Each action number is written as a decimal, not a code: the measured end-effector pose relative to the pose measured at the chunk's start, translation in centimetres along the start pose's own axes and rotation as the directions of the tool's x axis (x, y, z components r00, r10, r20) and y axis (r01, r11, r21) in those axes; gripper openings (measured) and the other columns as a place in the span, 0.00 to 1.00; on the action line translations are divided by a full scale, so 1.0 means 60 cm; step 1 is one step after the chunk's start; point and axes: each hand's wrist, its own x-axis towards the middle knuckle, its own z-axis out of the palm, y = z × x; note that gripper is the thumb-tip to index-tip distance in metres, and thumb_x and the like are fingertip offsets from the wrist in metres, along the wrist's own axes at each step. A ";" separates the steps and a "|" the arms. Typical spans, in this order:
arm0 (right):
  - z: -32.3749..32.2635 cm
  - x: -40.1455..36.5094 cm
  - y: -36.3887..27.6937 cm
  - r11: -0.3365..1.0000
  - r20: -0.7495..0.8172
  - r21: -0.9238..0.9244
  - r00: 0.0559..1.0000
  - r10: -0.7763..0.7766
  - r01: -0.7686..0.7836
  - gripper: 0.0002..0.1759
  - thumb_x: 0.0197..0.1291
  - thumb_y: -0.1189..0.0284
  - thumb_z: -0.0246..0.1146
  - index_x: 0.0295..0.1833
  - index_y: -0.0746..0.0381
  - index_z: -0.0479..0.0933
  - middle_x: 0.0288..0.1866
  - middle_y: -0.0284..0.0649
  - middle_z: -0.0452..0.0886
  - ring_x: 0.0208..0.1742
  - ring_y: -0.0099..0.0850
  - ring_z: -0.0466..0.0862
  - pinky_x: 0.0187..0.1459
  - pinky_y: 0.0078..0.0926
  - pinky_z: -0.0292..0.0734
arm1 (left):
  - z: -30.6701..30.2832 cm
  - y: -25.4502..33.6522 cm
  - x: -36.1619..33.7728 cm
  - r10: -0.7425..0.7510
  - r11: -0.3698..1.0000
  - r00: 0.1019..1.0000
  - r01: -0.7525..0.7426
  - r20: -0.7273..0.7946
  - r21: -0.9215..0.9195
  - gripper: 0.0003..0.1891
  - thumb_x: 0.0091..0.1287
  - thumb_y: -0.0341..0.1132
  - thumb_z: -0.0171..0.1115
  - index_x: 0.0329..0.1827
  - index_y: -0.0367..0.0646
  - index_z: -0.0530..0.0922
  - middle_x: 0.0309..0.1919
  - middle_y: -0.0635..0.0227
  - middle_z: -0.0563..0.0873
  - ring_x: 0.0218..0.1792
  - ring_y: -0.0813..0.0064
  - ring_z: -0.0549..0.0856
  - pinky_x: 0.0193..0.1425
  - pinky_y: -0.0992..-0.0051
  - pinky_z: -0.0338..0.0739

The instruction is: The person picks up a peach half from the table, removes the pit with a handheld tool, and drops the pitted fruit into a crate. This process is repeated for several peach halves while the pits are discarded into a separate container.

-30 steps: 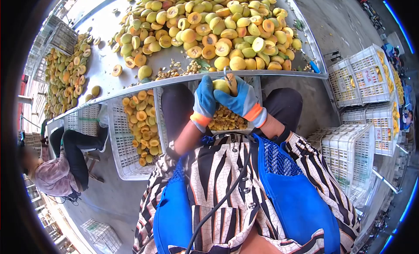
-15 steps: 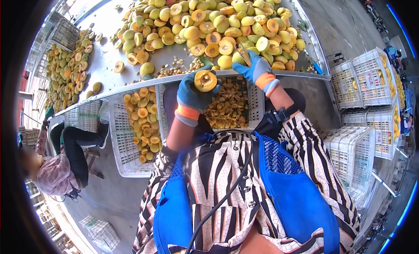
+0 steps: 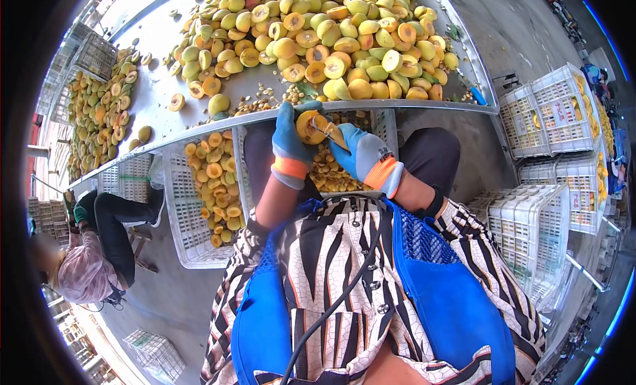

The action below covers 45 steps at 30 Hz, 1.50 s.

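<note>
My left hand (image 3: 289, 143), in a blue glove with an orange cuff, holds a halved apricot (image 3: 310, 126) cut side up, just below the edge of the metal table (image 3: 159, 47). My right hand (image 3: 361, 156), gloved the same, grips a small pitting tool (image 3: 329, 131) whose tip rests in the fruit's pit hollow. Both hands hover over a white crate (image 3: 387, 130) of apricot halves between my knees. A big pile of whole and halved apricots (image 3: 324, 34) lies on the table above.
A second white crate of halves (image 3: 192, 213) stands to the left. Loose pits (image 3: 265, 105) lie near the table edge. Stacked white crates (image 3: 550, 120) stand at right. Another person (image 3: 86, 252) sits at lower left beside more fruit (image 3: 99, 113).
My right hand came back from the pile on the table to the halved apricot in my left hand, and the tool now touches its centre. Both hands sit slightly lower.
</note>
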 end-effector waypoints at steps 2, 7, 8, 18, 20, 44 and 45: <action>-0.001 -0.003 -0.002 1.000 0.007 0.005 1.000 -0.009 0.009 0.12 0.59 0.67 0.63 0.41 0.63 0.71 0.32 0.56 0.81 0.34 0.54 0.81 0.34 0.48 0.76 | 0.015 0.011 -0.007 -0.013 0.999 0.999 0.014 -0.034 0.045 0.29 0.71 0.56 0.47 0.50 0.34 0.77 0.44 0.55 0.84 0.42 0.63 0.85 0.53 0.66 0.79; 0.011 -0.012 0.014 0.999 0.018 0.008 0.999 -0.045 0.045 0.13 0.59 0.67 0.63 0.42 0.64 0.70 0.32 0.57 0.80 0.34 0.55 0.81 0.35 0.48 0.75 | -0.003 -0.019 0.009 -0.298 0.947 0.946 0.277 -0.127 -0.160 0.30 0.71 0.57 0.46 0.46 0.32 0.78 0.40 0.56 0.85 0.38 0.64 0.85 0.50 0.68 0.80; 0.013 -0.015 0.016 0.998 0.034 -0.041 0.998 -0.044 0.045 0.14 0.59 0.68 0.63 0.42 0.64 0.69 0.32 0.57 0.80 0.34 0.55 0.81 0.35 0.48 0.75 | -0.004 -0.020 0.007 -0.273 0.959 0.958 0.264 -0.091 -0.103 0.31 0.72 0.57 0.45 0.45 0.32 0.79 0.39 0.56 0.85 0.37 0.64 0.85 0.49 0.68 0.80; 0.036 -0.046 0.050 1.000 0.092 -0.030 0.996 0.002 0.000 0.15 0.55 0.69 0.64 0.42 0.67 0.70 0.31 0.59 0.80 0.35 0.57 0.81 0.37 0.48 0.76 | 0.035 -0.016 -0.009 -0.106 0.963 0.990 0.126 -0.095 0.237 0.34 0.74 0.56 0.39 0.34 0.33 0.83 0.28 0.60 0.86 0.27 0.73 0.83 0.39 0.76 0.78; 0.047 -0.048 0.045 0.999 0.050 0.034 0.998 0.025 -0.026 0.14 0.57 0.69 0.63 0.43 0.67 0.71 0.32 0.60 0.80 0.36 0.58 0.80 0.36 0.48 0.76 | 0.039 -0.019 -0.009 -0.074 0.964 0.994 0.091 -0.079 0.251 0.34 0.75 0.55 0.38 0.34 0.33 0.83 0.28 0.60 0.86 0.27 0.73 0.82 0.39 0.76 0.78; -0.006 -0.036 0.007 0.916 0.445 0.211 0.868 0.220 -0.340 0.13 0.61 0.68 0.58 0.45 0.66 0.73 0.31 0.54 0.82 0.32 0.50 0.83 0.32 0.41 0.78 | 0.039 -0.037 -0.019 -0.036 0.967 0.999 0.038 -0.014 0.253 0.37 0.73 0.60 0.34 0.32 0.34 0.81 0.25 0.57 0.84 0.25 0.68 0.82 0.35 0.73 0.78; 0.020 -0.044 0.035 0.995 0.234 0.087 0.972 0.022 -0.043 0.13 0.61 0.68 0.57 0.44 0.67 0.73 0.30 0.53 0.82 0.30 0.49 0.84 0.30 0.40 0.78 | 0.040 -0.033 -0.022 -0.045 0.965 0.999 0.046 -0.010 0.257 0.37 0.73 0.60 0.34 0.32 0.34 0.81 0.25 0.57 0.84 0.25 0.68 0.82 0.35 0.73 0.78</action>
